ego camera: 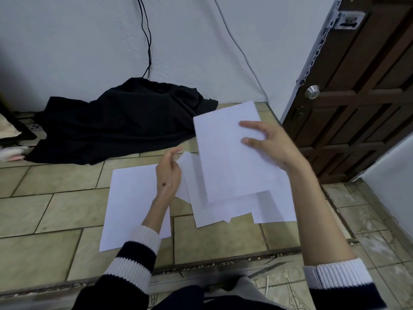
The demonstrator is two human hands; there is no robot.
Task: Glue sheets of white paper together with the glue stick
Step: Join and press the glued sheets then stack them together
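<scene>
We hold a flat white paper sheet [230,151] up off the floor with our right hand [271,145]; the thumb and one finger lie on its near face, and the remaining fingers are hidden, so we cannot tell their lie. Beneath it, a loose pile of white sheets [234,209] lies on the beige tiled floor [55,209]. Our left hand [168,175] hovers above a single white sheet [131,198] lying flat just beside the pile, fingers loosely curled and holding nothing. A crumpled black cloth [116,121] lies by the wall, well apart. We see no glue stick.
</scene>
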